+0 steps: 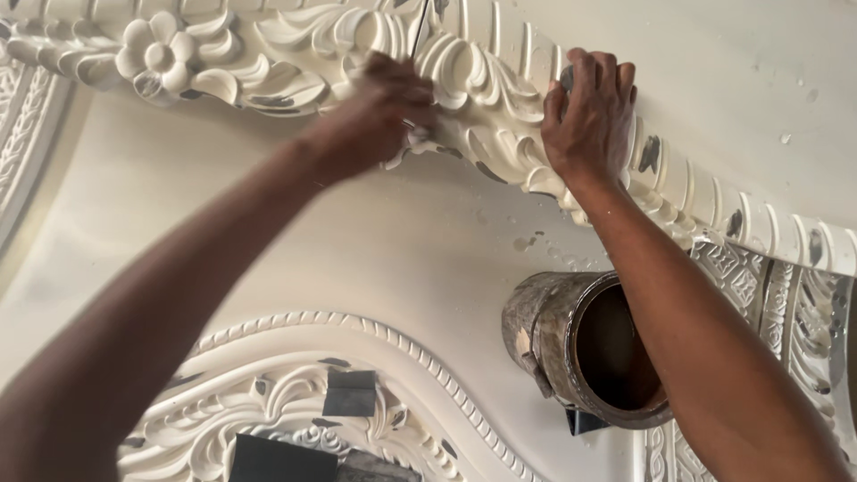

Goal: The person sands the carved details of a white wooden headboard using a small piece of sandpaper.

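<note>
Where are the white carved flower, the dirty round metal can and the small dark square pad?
white carved flower (159, 55), head view, its round centre
dirty round metal can (544, 326), head view, its outer side
small dark square pad (350, 393), head view, its middle

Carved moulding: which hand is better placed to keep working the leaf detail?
Probably the left hand: it holds a thin tool at the carved moulding leaf detail. The right hand only presses flat on the ribbed edge.

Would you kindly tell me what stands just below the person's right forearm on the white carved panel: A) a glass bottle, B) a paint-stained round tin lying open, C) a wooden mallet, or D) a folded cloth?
B: a stained round tin with a dark open mouth sits by the right forearm, while the right hand presses on the carved white moulding above it.
</note>
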